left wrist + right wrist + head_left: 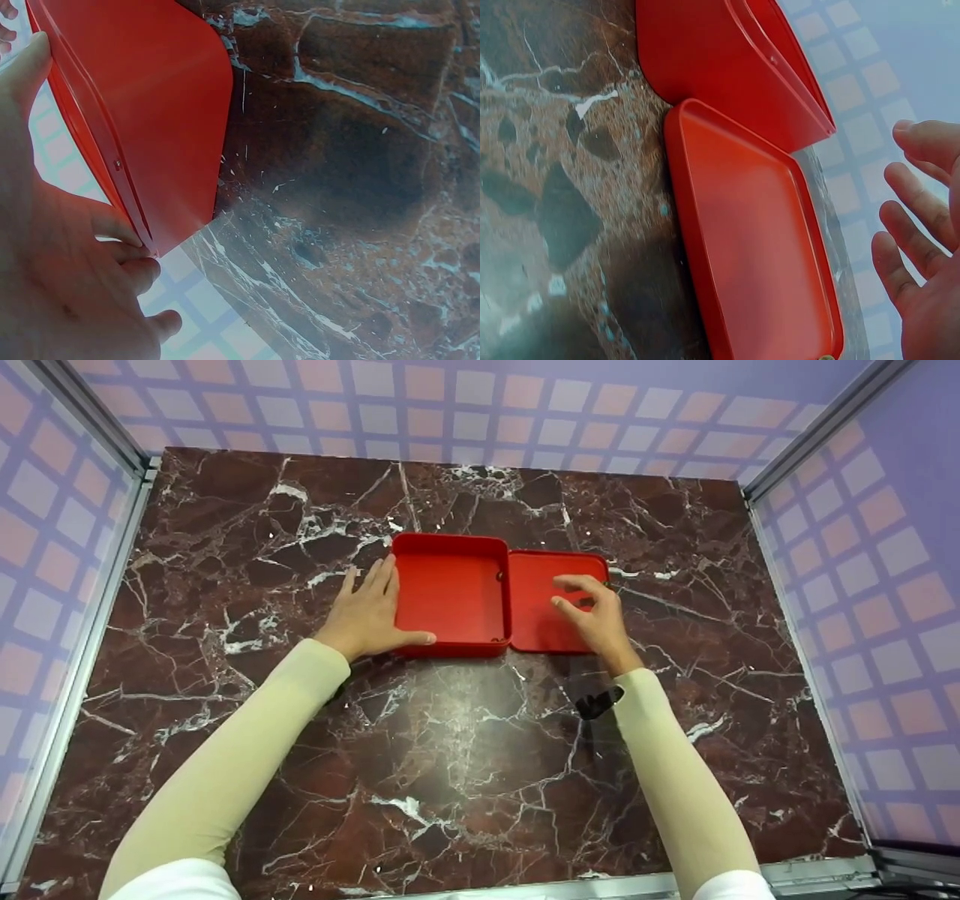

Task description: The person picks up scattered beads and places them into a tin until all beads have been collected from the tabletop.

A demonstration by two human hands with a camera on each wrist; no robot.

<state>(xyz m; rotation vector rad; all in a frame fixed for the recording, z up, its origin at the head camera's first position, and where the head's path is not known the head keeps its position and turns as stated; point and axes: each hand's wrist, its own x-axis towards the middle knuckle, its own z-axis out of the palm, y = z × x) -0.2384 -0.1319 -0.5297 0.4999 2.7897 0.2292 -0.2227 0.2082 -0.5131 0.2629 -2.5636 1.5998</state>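
A square red box [454, 649] sits with its hollow side up and nothing inside. Along its right wall lies a shallow red lid [534, 611], inner face up. My left hand [361, 613] rests against the box's left side with its fingers straight, the thumb reaching over the near rim; in the left wrist view the fingertips are right at the rim. Over the lid, my right hand [598, 619] is held with fingers apart and loosely bent, nothing between them. The right wrist view shows that hand apart from the lid [761, 247].
Box and lid lie on a dark red marbled tabletop [465, 750] with white veins. Checked panels [480, 412] stand behind and at both sides, joined by metal frame bars [817, 427]. A black device [596, 705] is at my right wrist.
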